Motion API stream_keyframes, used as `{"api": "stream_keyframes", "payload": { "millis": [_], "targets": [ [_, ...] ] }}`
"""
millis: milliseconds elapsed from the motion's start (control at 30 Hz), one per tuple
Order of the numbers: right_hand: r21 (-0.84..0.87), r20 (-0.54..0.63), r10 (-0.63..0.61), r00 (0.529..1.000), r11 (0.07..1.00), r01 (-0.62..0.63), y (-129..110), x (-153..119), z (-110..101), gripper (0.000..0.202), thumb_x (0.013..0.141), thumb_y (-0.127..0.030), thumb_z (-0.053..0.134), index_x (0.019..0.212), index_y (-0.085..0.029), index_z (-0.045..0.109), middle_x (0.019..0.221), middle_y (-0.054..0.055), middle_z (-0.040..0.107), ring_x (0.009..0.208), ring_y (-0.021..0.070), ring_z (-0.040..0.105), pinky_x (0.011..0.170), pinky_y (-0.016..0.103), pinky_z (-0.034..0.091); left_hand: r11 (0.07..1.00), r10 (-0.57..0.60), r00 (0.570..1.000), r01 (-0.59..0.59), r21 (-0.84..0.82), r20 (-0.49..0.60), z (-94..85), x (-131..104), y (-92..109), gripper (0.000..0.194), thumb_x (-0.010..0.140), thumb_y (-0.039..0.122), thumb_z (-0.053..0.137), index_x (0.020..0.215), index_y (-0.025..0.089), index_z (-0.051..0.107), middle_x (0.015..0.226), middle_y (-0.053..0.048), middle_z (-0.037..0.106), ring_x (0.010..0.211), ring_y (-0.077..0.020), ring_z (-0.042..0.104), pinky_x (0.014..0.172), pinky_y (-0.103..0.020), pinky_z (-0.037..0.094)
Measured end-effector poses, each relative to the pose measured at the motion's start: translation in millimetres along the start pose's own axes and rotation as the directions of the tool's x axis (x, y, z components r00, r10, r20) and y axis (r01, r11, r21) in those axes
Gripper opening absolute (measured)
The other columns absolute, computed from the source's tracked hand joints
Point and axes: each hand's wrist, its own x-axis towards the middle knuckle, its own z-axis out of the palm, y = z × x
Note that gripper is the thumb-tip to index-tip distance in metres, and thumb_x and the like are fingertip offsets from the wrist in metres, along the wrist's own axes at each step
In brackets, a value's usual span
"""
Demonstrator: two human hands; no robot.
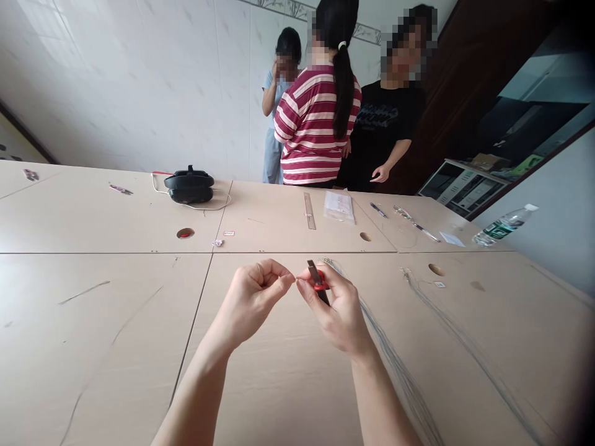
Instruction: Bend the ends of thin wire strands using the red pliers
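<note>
My left hand (255, 301) is closed in a pinch, thumb against forefinger. Whatever lies between those fingertips is too small to make out. Its tips nearly meet those of my right hand (338, 308), where a tiny pale bit shows. In my right hand's curled fingers is a small dark metal tool with a red part (320, 284), its flat end pointing up and away. A bundle of thin grey wires (395, 359) runs along the table from beyond my right hand, past the right forearm, toward the near edge.
On the pale table (116, 384) lie a second wire bundle (465, 337), a ruler (309, 211), a plastic packet (339, 206), a pen (378, 210) and a black headset-like device (189, 186). A bottle (504, 226) tilts at right. Several people stand behind the table.
</note>
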Motion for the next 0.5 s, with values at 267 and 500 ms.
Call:
{"api": "stream_keyframes", "payload": {
  "millis": [267,500],
  "targets": [
    [-0.033,-0.026,-0.022,0.999,0.999,0.021,4,1,-1,0.015,0.094,-0.027,0.054,0.08,-0.022,0.053,0.071,-0.002,0.048,0.068,0.0145,0.048,0.065,0.027,0.04,0.999,-0.029,0.981,0.019,-0.051,-0.191,-7.1,2,2,0.026,0.085,0.042,0.064,0.096,0.02,0.072,0.065,0.001,0.063,0.065,-0.0134,0.06,0.061,-0.024,0.047],
    [-0.037,-0.04,0.002,0.999,0.999,-0.003,7,2,-4,0.016,0.094,-0.029,0.054,0.079,-0.022,0.053,0.073,-0.001,0.05,0.069,0.0144,0.048,0.066,0.027,0.04,0.845,0.044,0.757,-0.376,-0.381,-0.652,-53.4,6,-4,0.023,0.081,0.03,0.064,0.103,0.023,0.067,0.122,-0.006,0.068,0.125,-0.0249,0.058,0.107,-0.038,0.05]
  ]
}}
